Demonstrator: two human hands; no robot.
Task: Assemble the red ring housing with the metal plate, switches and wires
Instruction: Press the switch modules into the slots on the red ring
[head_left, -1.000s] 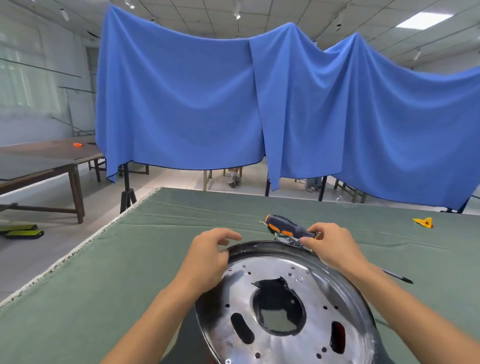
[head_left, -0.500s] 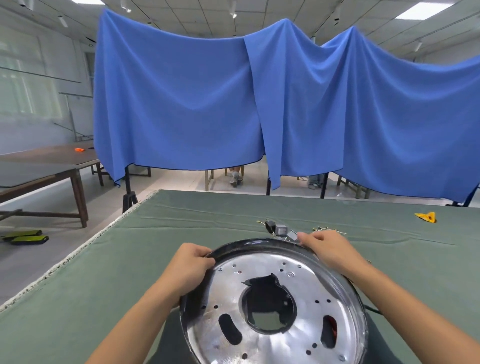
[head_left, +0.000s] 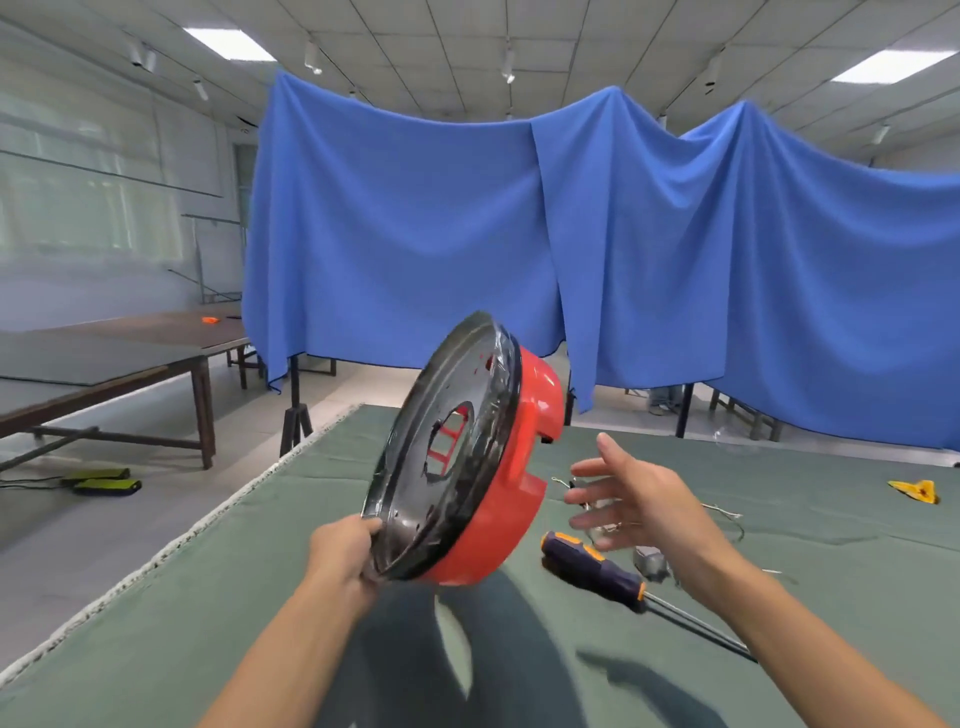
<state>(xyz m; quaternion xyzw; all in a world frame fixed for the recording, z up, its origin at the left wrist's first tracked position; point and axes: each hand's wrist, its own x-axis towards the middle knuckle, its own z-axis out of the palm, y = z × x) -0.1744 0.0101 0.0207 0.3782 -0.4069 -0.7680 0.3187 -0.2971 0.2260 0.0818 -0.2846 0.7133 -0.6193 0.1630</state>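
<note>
The red ring housing (head_left: 511, 493) is lifted off the table and tilted on edge, with the round metal plate (head_left: 441, 452) seated in its black rim and facing left. My left hand (head_left: 345, 551) grips the lower rim of the plate and housing. My right hand (head_left: 639, 501) hovers to the right of the housing, fingers spread, touching nothing. Thin wires (head_left: 722, 514) and a small grey switch part (head_left: 649, 564) lie on the cloth behind and below that hand.
A screwdriver (head_left: 592, 569) with a dark blue and orange handle lies on the green table cloth (head_left: 260, 597) right of the housing. A yellow scrap (head_left: 917, 491) sits far right. The table's left edge (head_left: 182, 540) drops to the floor; blue curtains (head_left: 415, 234) hang behind.
The housing lay flat with both hands on its rim. Now my left hand has raised and tilted it on edge, and my right hand has let go and opened.
</note>
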